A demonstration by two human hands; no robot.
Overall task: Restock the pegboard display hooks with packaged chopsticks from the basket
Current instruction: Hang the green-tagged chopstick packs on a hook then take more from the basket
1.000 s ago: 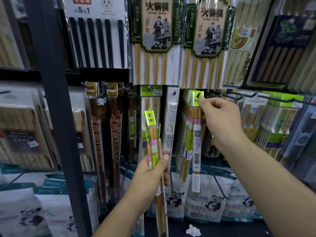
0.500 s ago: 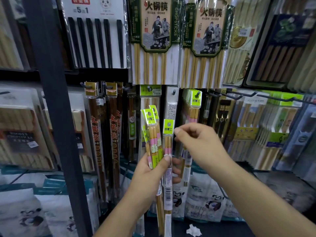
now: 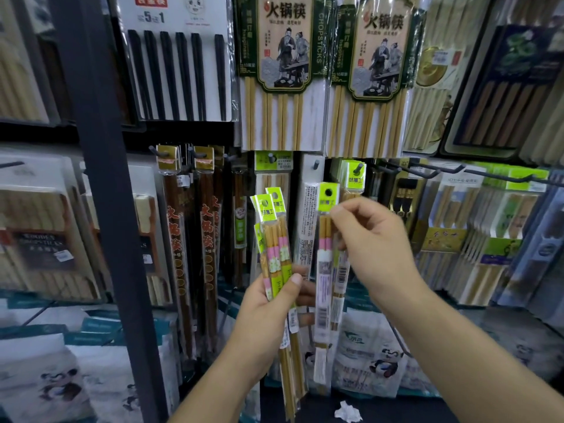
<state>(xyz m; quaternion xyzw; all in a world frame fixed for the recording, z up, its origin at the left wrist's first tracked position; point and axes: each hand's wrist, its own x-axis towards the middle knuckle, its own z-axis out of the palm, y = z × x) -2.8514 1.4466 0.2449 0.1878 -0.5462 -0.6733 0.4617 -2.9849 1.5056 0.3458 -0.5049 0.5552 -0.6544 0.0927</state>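
My left hand [image 3: 271, 306] grips a fanned bundle of chopstick packs [image 3: 276, 239] with lime-green header tags, held upright in front of the display. My right hand [image 3: 374, 242] pinches one more such pack [image 3: 325, 264] near its green tag, just right of the bundle and apart from it. Up and to the right, a display hook [image 3: 357, 170] carries matching green-tagged packs [image 3: 354, 181]. The lower end of the pinched pack hangs down past my left fingers.
A dark metal upright [image 3: 100, 209] stands at the left. Big bamboo chopstick cards [image 3: 283, 71] hang above. Dark red chopstick packs [image 3: 207, 239] hang left of the bundle. Bare hooks [image 3: 427, 172] jut out at the right. A crumpled paper scrap [image 3: 348, 412] lies below.
My right hand left the hook with the green-tagged packs, came down to the bundle, took one pack by its top and now lifts it to the right, away from the bundle.
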